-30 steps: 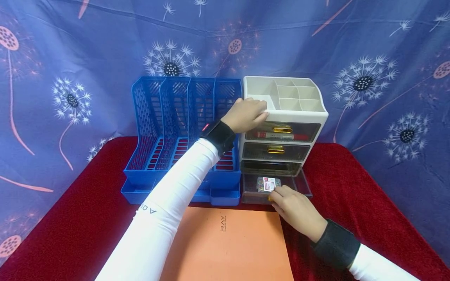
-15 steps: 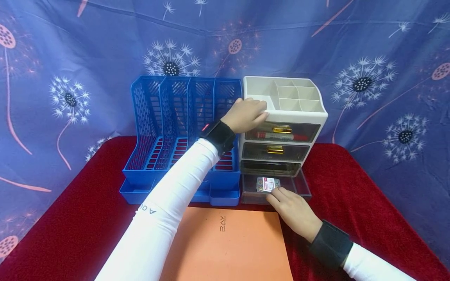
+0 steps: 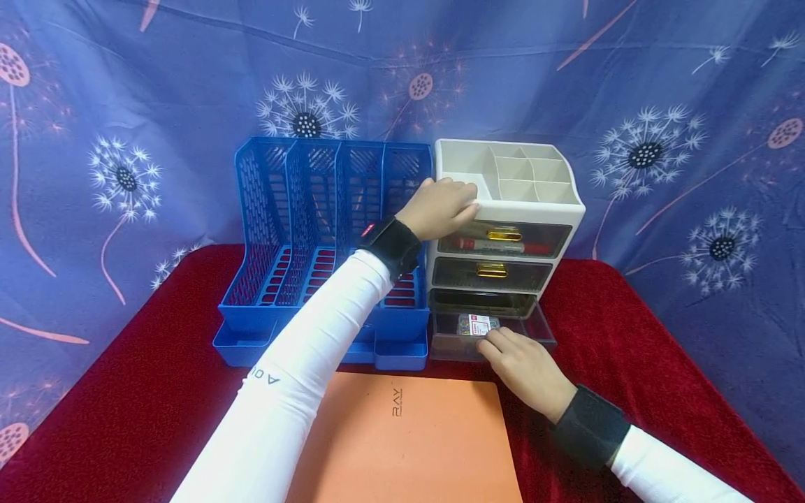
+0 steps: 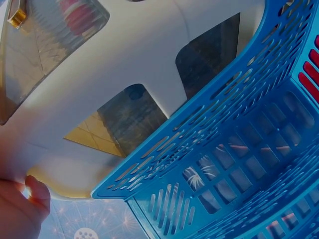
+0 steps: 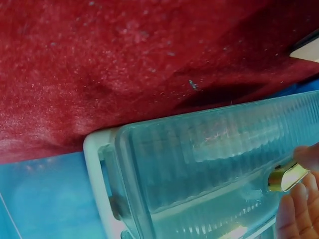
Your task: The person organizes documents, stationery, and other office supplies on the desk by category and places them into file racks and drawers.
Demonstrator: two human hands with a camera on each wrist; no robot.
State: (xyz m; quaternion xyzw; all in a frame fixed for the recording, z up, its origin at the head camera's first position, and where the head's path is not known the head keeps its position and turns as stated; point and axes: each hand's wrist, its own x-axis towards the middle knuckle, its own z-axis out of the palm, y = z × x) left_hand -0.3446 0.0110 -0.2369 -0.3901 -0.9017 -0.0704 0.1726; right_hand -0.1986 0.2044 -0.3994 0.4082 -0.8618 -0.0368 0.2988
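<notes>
My left hand [image 3: 440, 208] grips the top front edge of a white desktop drawer organizer [image 3: 534, 210], its fingers over the rim of the open top tray. At the organizer's base, a smoky clear bottom drawer [image 3: 454, 347] stands pulled out. A small clear box [image 3: 478, 325] with a white-and-red label lies in that drawer. My right hand [image 3: 528, 372] is at the drawer's front. In the right wrist view, its thumb and fingers pinch the gold handle [image 5: 286, 177].
A blue file rack [image 3: 251, 305] adjoins the organizer on the left. An orange folder [image 3: 409, 447] marked RAY lies in front on the red cloth [image 3: 629, 335]. A red-and-white marker [image 3: 503, 246] shows through the closed top drawer. Patterned blue fabric [image 3: 503, 70] hangs behind.
The bottom drawer has slid slightly inward, and my right hand has moved a little away from me with it. My left hand keeps its place on the organizer's rim.
</notes>
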